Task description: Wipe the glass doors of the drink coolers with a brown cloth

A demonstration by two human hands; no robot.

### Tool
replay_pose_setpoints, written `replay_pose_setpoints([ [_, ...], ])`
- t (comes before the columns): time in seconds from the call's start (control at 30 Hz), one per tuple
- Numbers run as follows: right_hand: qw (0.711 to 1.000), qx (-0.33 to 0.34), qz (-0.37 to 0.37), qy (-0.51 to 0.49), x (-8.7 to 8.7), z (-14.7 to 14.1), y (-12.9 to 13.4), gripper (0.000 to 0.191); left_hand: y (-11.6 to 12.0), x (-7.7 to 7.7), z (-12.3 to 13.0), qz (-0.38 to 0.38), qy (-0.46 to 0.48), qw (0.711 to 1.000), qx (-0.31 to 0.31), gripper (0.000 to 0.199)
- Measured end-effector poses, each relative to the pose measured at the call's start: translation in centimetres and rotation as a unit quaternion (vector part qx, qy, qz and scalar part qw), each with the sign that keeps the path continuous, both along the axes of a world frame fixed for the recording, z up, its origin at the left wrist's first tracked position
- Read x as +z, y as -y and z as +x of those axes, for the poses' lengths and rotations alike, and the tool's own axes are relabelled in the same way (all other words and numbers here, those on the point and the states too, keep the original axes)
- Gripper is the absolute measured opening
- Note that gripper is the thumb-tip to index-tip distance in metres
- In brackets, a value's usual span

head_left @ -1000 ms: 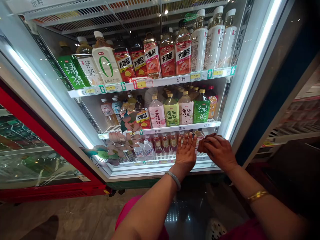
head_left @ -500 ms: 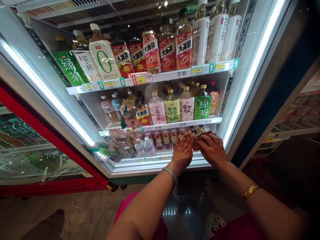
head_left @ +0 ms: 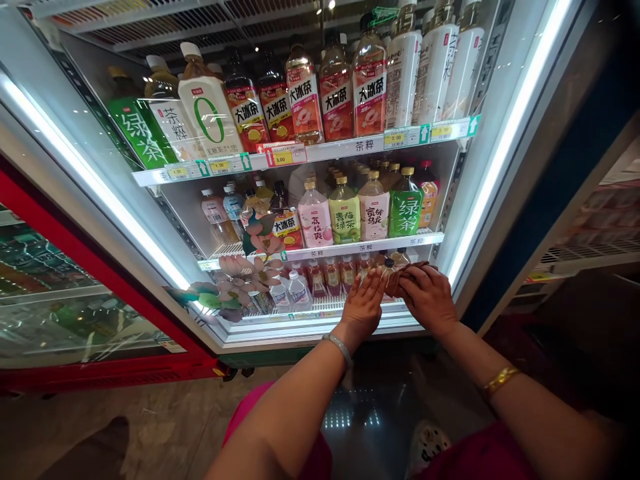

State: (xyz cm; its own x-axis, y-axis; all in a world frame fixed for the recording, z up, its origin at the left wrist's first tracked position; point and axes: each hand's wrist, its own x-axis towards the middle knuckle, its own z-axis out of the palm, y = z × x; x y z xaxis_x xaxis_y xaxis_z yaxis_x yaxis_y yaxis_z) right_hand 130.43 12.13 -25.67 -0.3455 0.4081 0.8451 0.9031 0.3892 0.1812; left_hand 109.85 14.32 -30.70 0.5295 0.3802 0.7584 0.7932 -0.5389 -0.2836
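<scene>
A brown cloth (head_left: 400, 277) lies bunched under the fingers of my right hand (head_left: 429, 300), which presses it against the glass door at the lower right. Just left of it, my left hand (head_left: 362, 308) rests against the glass with its fingers stretched out and nothing held. Flower decals (head_left: 247, 277) show on the glass at the lower left. Behind the door are rows of bottled drinks, among them a green bottle (head_left: 405, 208) and a pink-labelled bottle (head_left: 315, 217) on the middle shelf.
A red-framed cooler (head_left: 150, 370) stands at the left. The dark door frame (head_left: 545, 220) runs down the right side. Below are the tiled floor (head_left: 170, 413) and a patterned shoe (head_left: 429, 445).
My right hand and the cloth have shifted slightly to the right. My left hand has moved slightly down and left, so the gap between the hands is a little wider.
</scene>
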Motion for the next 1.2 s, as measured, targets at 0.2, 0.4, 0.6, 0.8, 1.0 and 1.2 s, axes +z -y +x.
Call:
replay_pose_setpoints([
  [0.2,1.0,0.008,0.0,-0.007,1.0,3.1,-0.5,0.017,0.4,-0.4,0.9,-0.007,0.022,1.0,0.019,0.08],
  [0.4,0.99,-0.022,0.029,-0.133,3.7,0.7,-1.2,0.025,0.2,-0.2,1.2,-0.007,0.039,0.999,0.025,0.079],
  [0.6,0.999,0.04,0.005,-0.001,2.2,-1.7,-0.2,0.021,-0.3,1.8,-0.9,-0.008,0.037,0.999,0.035,0.081],
  [0.8,0.996,0.019,0.027,-0.082,3.7,0.1,-1.2,0.016,0.0,3.5,-1.7,-0.046,0.052,0.996,0.057,0.084],
  [1.0,0.985,0.009,0.023,-0.169,5.8,-5.0,-0.9,0.031,0.3,5.2,-2.3,-0.038,0.09,0.992,0.083,0.088],
  [1.2,0.996,0.083,0.021,-0.024,4.2,-6.8,-0.1,0.017,0.3,6.0,-4.9,-0.018,0.1,0.99,0.1,0.083],
])
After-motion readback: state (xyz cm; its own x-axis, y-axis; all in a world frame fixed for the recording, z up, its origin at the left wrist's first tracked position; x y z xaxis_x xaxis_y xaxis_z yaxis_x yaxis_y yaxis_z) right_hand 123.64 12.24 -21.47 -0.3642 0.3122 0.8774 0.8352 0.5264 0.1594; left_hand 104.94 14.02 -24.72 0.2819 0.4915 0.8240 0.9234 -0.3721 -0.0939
